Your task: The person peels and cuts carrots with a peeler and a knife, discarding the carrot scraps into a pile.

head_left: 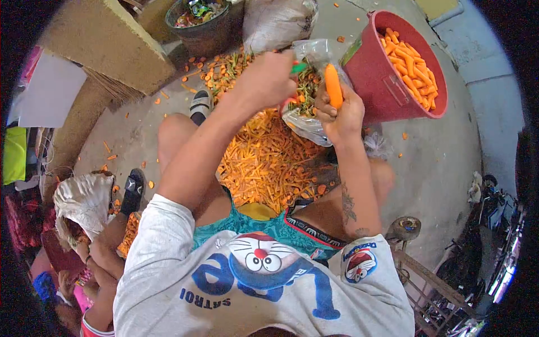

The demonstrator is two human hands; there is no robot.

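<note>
My right hand (341, 109) is closed around the lower end of a smooth orange carrot (333, 86), which points upward. In my left hand (268, 78), a fist just left of the carrot, is a green-handled tool (298, 68); its working end is hidden. A clear plastic bag (307, 124) with carrots and green stalks lies behind and below the two hands. Under my forearms, a wide heap of orange carrot peelings (264, 163) covers the floor between my legs. A red bucket (373, 78) full of smooth carrots (412, 67) tilts beside my right hand.
A dark bin (203, 35) of rubbish and a white sack (275, 25) stand at the back. Carrot ends lie scattered on the concrete floor (426, 185). At lower left another person's arm (106, 258) is near a pale sack (84, 202). A metal-framed stand (426, 281) is at right.
</note>
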